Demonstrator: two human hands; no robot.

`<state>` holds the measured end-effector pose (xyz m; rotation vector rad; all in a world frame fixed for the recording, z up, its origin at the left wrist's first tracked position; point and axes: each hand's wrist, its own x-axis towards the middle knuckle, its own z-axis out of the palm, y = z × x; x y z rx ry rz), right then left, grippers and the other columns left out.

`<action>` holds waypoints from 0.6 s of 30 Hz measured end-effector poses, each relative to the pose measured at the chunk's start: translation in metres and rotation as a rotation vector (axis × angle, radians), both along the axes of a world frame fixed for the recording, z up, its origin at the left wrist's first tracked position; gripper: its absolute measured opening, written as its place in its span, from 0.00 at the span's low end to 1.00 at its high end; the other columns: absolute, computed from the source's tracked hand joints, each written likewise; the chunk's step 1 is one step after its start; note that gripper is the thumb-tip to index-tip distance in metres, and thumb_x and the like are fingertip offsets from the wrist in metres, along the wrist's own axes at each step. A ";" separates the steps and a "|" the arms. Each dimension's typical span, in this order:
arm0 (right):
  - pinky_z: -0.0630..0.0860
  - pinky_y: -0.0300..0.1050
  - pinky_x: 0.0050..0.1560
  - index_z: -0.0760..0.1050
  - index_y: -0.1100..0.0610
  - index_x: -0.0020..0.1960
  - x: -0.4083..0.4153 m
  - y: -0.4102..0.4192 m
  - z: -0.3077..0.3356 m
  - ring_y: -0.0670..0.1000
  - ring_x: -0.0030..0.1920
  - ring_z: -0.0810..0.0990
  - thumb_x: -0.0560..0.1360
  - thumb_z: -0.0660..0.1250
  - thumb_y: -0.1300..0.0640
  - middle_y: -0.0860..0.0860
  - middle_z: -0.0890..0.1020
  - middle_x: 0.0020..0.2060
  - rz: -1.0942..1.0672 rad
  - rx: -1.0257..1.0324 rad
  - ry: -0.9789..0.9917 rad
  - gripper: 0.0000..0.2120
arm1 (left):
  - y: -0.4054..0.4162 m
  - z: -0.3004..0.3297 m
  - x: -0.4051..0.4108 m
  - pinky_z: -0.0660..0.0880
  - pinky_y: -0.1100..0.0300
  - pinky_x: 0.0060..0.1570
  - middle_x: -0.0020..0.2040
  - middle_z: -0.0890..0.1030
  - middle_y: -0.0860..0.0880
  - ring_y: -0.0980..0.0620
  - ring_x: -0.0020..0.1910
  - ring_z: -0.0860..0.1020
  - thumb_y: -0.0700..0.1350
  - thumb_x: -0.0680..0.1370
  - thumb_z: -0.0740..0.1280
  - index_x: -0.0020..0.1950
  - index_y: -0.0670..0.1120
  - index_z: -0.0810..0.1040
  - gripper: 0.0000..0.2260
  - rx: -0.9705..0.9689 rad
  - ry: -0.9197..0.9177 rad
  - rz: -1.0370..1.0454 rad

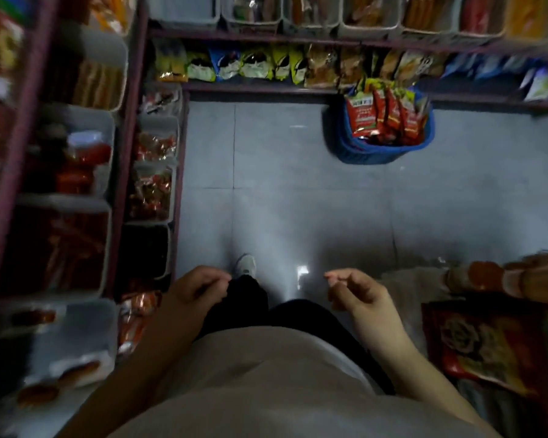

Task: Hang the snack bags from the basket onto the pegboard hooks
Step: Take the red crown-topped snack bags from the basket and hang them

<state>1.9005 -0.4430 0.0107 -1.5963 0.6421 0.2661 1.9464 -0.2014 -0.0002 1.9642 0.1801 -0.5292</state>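
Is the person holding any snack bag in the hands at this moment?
No, the left hand and right hand hang loosely curled and hold nothing.

Place: small snack shop aisle
Evidence: shelves (260, 87) w/ packaged snacks (253, 63), plastic bins (86, 67), basket (383, 150) on tiled floor (282, 172)
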 end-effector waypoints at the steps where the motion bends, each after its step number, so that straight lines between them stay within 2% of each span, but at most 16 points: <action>1: 0.72 0.29 0.35 0.79 0.58 0.44 0.019 -0.004 0.002 0.38 0.30 0.76 0.77 0.63 0.69 0.46 0.79 0.28 -0.014 -0.001 -0.004 0.09 | -0.007 0.002 0.029 0.70 0.76 0.39 0.35 0.82 0.58 0.66 0.36 0.78 0.35 0.76 0.66 0.40 0.52 0.79 0.12 -0.025 0.020 -0.048; 3: 0.72 0.28 0.36 0.79 0.59 0.44 0.051 -0.014 0.004 0.38 0.30 0.76 0.77 0.63 0.69 0.47 0.80 0.30 -0.086 0.003 0.002 0.09 | -0.027 0.006 0.085 0.73 0.66 0.44 0.35 0.81 0.52 0.62 0.36 0.78 0.34 0.77 0.65 0.40 0.50 0.78 0.12 -0.084 0.073 -0.106; 5: 0.73 0.28 0.36 0.79 0.57 0.43 0.078 -0.027 0.003 0.38 0.30 0.77 0.77 0.62 0.69 0.47 0.80 0.31 -0.173 -0.003 0.012 0.11 | -0.053 0.008 0.136 0.74 0.63 0.44 0.37 0.79 0.50 0.62 0.35 0.77 0.33 0.77 0.64 0.40 0.49 0.78 0.13 -0.145 0.068 -0.138; 8: 0.73 0.28 0.35 0.79 0.56 0.44 0.116 -0.053 -0.008 0.39 0.30 0.77 0.77 0.63 0.68 0.47 0.80 0.30 -0.248 -0.003 0.042 0.10 | -0.098 0.002 0.205 0.74 0.69 0.42 0.34 0.81 0.56 0.65 0.34 0.77 0.32 0.77 0.64 0.41 0.50 0.78 0.13 -0.209 0.057 -0.261; 11: 0.73 0.29 0.34 0.79 0.59 0.44 0.163 -0.086 -0.029 0.39 0.29 0.76 0.77 0.62 0.68 0.46 0.79 0.28 -0.300 -0.016 0.062 0.09 | -0.143 -0.013 0.271 0.73 0.72 0.41 0.33 0.81 0.61 0.65 0.35 0.77 0.33 0.77 0.64 0.42 0.51 0.78 0.13 -0.187 0.018 -0.393; 15: 0.72 0.28 0.34 0.78 0.56 0.42 0.241 -0.142 -0.039 0.38 0.29 0.76 0.78 0.62 0.69 0.44 0.80 0.27 -0.328 -0.011 0.074 0.12 | -0.199 -0.022 0.356 0.74 0.70 0.41 0.35 0.81 0.63 0.65 0.35 0.78 0.34 0.77 0.65 0.41 0.54 0.77 0.14 -0.096 -0.030 -0.414; 18: 0.72 0.30 0.35 0.79 0.53 0.43 0.295 -0.183 -0.037 0.39 0.29 0.76 0.78 0.63 0.66 0.45 0.80 0.28 -0.347 0.003 0.063 0.12 | -0.230 -0.027 0.405 0.72 0.75 0.40 0.37 0.81 0.64 0.66 0.36 0.78 0.39 0.76 0.67 0.41 0.57 0.78 0.12 -0.030 0.000 -0.401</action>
